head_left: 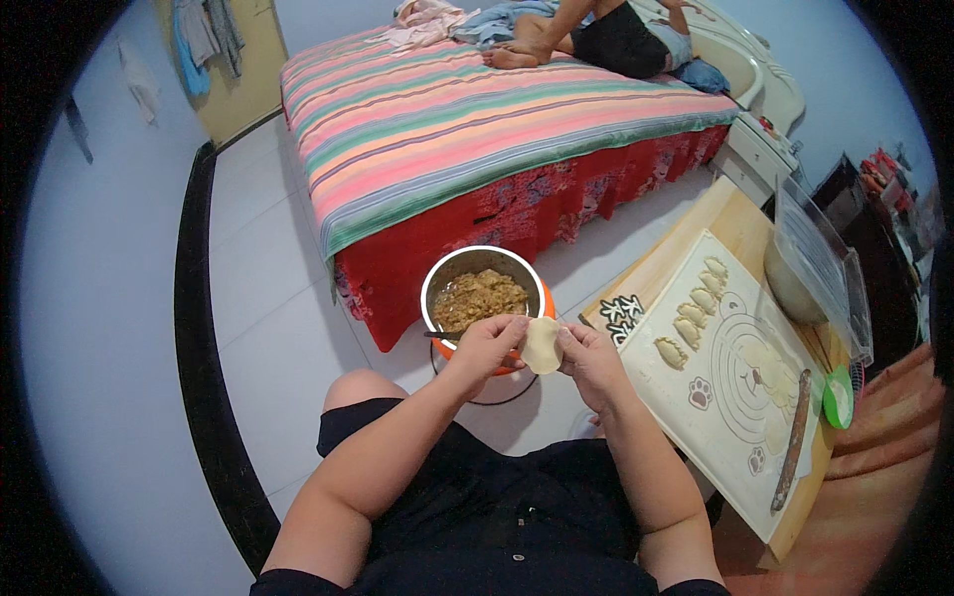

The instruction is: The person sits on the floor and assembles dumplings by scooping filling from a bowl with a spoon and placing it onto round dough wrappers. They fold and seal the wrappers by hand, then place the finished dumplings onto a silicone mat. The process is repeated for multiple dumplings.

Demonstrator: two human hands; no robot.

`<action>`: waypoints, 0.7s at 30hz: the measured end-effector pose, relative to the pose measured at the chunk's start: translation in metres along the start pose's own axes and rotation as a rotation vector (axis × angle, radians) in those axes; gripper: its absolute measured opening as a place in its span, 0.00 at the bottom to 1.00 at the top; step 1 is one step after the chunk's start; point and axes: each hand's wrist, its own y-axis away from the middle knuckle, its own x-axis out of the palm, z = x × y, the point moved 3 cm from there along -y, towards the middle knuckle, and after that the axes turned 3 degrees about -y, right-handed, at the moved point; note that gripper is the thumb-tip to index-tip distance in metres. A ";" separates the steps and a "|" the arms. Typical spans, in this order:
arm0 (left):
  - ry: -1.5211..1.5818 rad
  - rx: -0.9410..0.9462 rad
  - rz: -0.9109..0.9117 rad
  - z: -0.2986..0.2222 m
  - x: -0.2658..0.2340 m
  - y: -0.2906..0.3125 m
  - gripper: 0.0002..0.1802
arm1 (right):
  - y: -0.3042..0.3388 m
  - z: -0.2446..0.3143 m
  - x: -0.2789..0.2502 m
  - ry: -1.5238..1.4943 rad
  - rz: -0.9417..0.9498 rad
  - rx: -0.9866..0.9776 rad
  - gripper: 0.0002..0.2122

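Between my two hands is a pale round dumpling wrapper [542, 348], stretched a little and with nothing on its visible face. My left hand [489, 344] pinches its left edge, and my right hand [592, 364] pinches the right edge. Just beyond them stands an orange pot [550, 300] with a white rim, holding brown minced filling [487, 297]. A dark utensil handle [444, 336] sticks out over the pot's near left rim, close to my left hand. Several folded dumplings [693, 323] lie in a row on the white pastry mat [651, 382] to my right.
A wooden table [730, 204] carries the mat, a rolling pin [792, 442], flat wrappers [775, 377], a green bowl of flour [838, 397] and a large bowl under a clear lid [810, 248]. Beyond the pot is a striped bed [447, 129] with a person [606, 40] on it.
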 end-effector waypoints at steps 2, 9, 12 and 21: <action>-0.025 0.000 -0.033 0.002 -0.004 -0.002 0.15 | -0.006 -0.009 0.000 -0.006 -0.017 0.013 0.14; -0.578 0.223 -0.176 -0.002 -0.006 -0.002 0.13 | -0.023 -0.026 0.000 0.309 -0.091 -0.277 0.13; -0.558 0.134 -0.152 0.005 -0.015 -0.013 0.14 | -0.029 -0.036 -0.006 0.230 -0.090 -0.193 0.14; -0.201 -0.003 -0.086 0.004 -0.019 -0.012 0.17 | -0.022 -0.021 -0.003 -0.175 0.018 0.024 0.18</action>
